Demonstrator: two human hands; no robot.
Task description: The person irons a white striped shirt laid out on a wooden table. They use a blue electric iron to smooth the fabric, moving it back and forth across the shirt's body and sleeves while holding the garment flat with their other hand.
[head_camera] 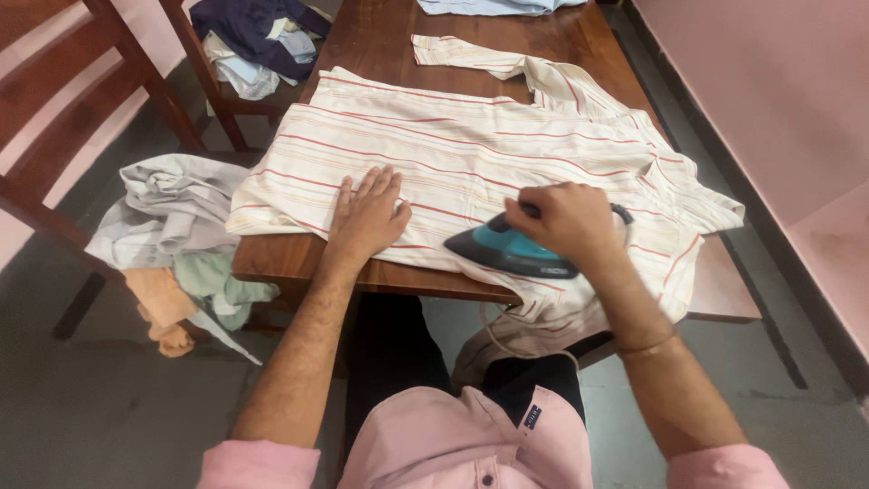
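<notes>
Two hands work: left hand [367, 215] flat on striped shirt [471, 149], right hand [566, 220] gripping iron [507, 251]; clothes [176, 235] beside table [380, 36].

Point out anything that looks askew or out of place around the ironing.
The cream striped shirt overhangs the wooden table at its near right edge, bunching downward. A pile of crumpled grey, green and orange clothes spills off the wooden chair on the left. Nothing looks damaged.

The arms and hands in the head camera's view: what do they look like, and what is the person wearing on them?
Both forearms are bare. Short pink sleeves end above the elbows. The right wrist carries a thin bangle. The left hand and right hand wear no gloves; no rings are visible.
</notes>
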